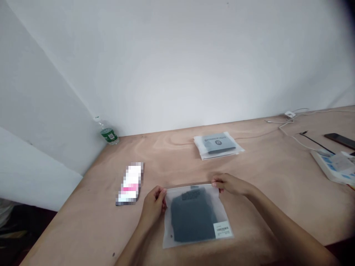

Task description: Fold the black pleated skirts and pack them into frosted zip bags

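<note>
A frosted plastic zip bag [194,214] with a dark folded item inside is in front of me, near the table's front edge. Small print shows near its top, and a white barcode label [222,229] sits at its lower right corner. My left hand [155,203] pinches the bag's upper left corner between thumb and fingers. At the upper right corner, my right hand [227,183] grips the zip edge the same way. The bag's top edge is stretched straight between both hands.
Farther back lies a stack of similar printed bags [219,145]. A pixelated phone-shaped object [130,183] lies left of my hands, with a green-labelled bottle [108,133] in the corner. White cables [290,115], a dark phone [340,140] and a power strip [330,166] are on the right.
</note>
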The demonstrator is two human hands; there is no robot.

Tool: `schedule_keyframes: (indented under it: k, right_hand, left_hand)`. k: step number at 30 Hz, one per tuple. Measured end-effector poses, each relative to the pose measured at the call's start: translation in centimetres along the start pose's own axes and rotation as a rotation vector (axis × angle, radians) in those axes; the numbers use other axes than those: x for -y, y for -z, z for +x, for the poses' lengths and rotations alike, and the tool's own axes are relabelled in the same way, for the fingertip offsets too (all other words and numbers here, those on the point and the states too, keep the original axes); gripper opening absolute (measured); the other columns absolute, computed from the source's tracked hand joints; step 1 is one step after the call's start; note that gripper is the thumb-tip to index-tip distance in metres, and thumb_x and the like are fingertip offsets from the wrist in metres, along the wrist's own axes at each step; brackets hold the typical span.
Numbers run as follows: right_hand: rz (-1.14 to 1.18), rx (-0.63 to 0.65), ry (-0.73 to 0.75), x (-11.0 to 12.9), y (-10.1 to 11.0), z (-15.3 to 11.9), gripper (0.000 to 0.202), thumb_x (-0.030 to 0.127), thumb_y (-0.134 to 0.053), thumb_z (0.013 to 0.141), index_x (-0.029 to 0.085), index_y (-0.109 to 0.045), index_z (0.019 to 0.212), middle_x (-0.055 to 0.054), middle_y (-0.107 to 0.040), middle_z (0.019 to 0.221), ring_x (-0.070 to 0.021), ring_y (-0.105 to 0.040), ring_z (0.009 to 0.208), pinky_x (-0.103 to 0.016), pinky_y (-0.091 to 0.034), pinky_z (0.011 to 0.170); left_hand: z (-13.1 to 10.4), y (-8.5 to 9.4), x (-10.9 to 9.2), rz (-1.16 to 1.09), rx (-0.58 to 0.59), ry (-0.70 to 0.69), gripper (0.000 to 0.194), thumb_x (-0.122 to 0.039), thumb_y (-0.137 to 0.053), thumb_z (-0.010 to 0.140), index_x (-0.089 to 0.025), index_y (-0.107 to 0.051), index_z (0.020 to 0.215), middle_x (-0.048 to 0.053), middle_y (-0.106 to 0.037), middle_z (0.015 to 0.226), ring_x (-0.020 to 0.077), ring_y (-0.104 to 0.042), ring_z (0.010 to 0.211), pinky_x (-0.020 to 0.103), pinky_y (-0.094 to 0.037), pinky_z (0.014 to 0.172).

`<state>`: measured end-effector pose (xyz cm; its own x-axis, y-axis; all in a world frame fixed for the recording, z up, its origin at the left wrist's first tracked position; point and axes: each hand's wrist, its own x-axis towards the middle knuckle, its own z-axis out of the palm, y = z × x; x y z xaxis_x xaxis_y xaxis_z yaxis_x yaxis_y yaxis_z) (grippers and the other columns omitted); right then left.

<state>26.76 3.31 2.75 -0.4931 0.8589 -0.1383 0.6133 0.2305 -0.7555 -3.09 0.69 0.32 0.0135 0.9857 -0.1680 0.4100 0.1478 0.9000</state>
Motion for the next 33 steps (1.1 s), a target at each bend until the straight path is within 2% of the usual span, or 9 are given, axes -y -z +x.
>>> schedule_keyframes:
  k: [4, 8, 12, 14, 16, 18, 24, 28, 33]
  right_hand:
    - [-0.01, -0.141, -0.097, -0.2, -0.2, -0.3, 0.025, 0.033, -0.039, 0.085, 0.02, -0.052, 0.069, 0.001, -0.058, 0.064, -0.0142, -0.055, 0.061, -0.024, -0.04, 0.058]
    - [-0.074, -0.366, -0.186, 2.3, -1.6, -1.8, 0.023, 0.035, -0.036, 0.086, 0.021, -0.05, 0.075, -0.001, -0.059, 0.069, -0.0157, -0.053, 0.063, -0.026, -0.035, 0.057]
    - [-0.075, -0.197, -0.183, 4.3, -2.5, -5.0, 0.026, 0.039, -0.045, 0.083, 0.022, -0.051, 0.065, 0.002, -0.06, 0.062, -0.0144, -0.054, 0.059, -0.024, -0.033, 0.054]
    - [-0.133, -0.19, -0.284, 3.9, -2.5, -6.3, 0.027, 0.041, -0.044, 0.084, 0.023, -0.053, 0.065, 0.001, -0.061, 0.061, -0.0156, -0.056, 0.058, -0.025, -0.033, 0.053]
    - [-0.21, -0.27, -0.409, 2.8, -2.5, -7.1, 0.029, 0.04, -0.043, 0.083, 0.022, -0.054, 0.064, -0.001, -0.062, 0.06, -0.0176, -0.057, 0.058, -0.027, -0.034, 0.054]
    - [-0.173, -0.302, -0.458, 1.5, -2.8, -7.3, 0.027, 0.039, -0.043, 0.083, 0.022, -0.056, 0.066, -0.002, -0.062, 0.059, -0.0182, -0.059, 0.057, -0.028, -0.037, 0.056]
    - [0.452, -0.293, -0.489, -0.2, -5.3, -6.5, 0.03, 0.039, -0.045, 0.079, 0.022, -0.056, 0.101, 0.001, -0.06, 0.066, -0.0143, -0.059, 0.052, -0.023, -0.041, 0.043]
    - [0.575, -0.343, -0.432, 0.0, -6.0, -6.1, 0.039, 0.033, -0.052, 0.073, 0.023, -0.052, 0.11, 0.003, -0.057, 0.07, -0.0129, -0.058, 0.053, -0.023, -0.043, 0.043]
    - [0.625, -0.44, -0.394, -0.1, -6.3, -5.8, 0.035, 0.028, -0.056, 0.067, 0.023, -0.056, 0.102, 0.004, -0.055, 0.068, -0.0129, -0.056, 0.057, -0.024, -0.046, 0.047]
  left_hand:
    - [-0.7, 0.4, 0.2, 0.138, -0.086, 0.022, 0.03, -0.044, -0.04, 0.081, -0.022, -0.043, 0.062, -0.005, -0.049, 0.046, 0.014, -0.049, 0.044, 0.023, -0.034, 0.047]
    - [-2.4, 1.6, 0.3, 0.297, -0.162, 0.052, 0.024, -0.035, -0.043, 0.079, -0.022, -0.047, 0.059, -0.003, -0.052, 0.05, 0.0162, -0.05, 0.051, 0.024, -0.028, 0.051]
    - [-4.7, 2.3, 0.1, 0.33, 0.031, 0.063, 0.027, -0.033, -0.054, 0.07, -0.02, -0.05, 0.047, -0.003, -0.052, 0.044, 0.0159, -0.05, 0.048, 0.024, -0.029, 0.05]
    - [-5.1, 2.2, -0.2, 0.273, 0.169, 0.059, 0.031, -0.036, -0.052, 0.073, -0.019, -0.053, 0.047, -0.002, -0.053, 0.044, 0.0158, -0.051, 0.047, 0.024, -0.031, 0.049]
    - [-4.8, 1.6, -0.6, 0.196, 0.22, 0.038, 0.031, -0.036, -0.049, 0.076, -0.018, -0.057, 0.053, 0.0, -0.057, 0.051, 0.0163, -0.053, 0.052, 0.024, -0.034, 0.051]
    - [-4.0, 0.6, -1.0, 0.137, 0.186, 0.01, 0.024, -0.033, -0.05, 0.076, -0.017, -0.061, 0.061, 0.001, -0.062, 0.061, 0.0174, -0.056, 0.06, 0.025, -0.038, 0.056]
    - [-2.6, -2.8, -1.9, 0.005, 0.24, 0.005, 0.024, -0.032, -0.056, 0.072, -0.014, -0.069, 0.082, 0.005, -0.067, 0.069, 0.0191, -0.061, 0.063, 0.026, -0.044, 0.055]
    - [-2.4, -3.6, -2.4, -0.058, 0.235, 0.012, 0.033, -0.035, -0.065, 0.067, -0.016, -0.068, 0.094, 0.006, -0.069, 0.073, 0.022, -0.064, 0.067, 0.03, -0.048, 0.059]
    - [-2.1, -5.3, -2.7, -0.188, 0.225, 0.011, 0.05, -0.029, -0.074, 0.06, -0.016, -0.06, 0.106, 0.01, -0.069, 0.098, 0.0253, -0.065, 0.083, 0.032, -0.051, 0.067]
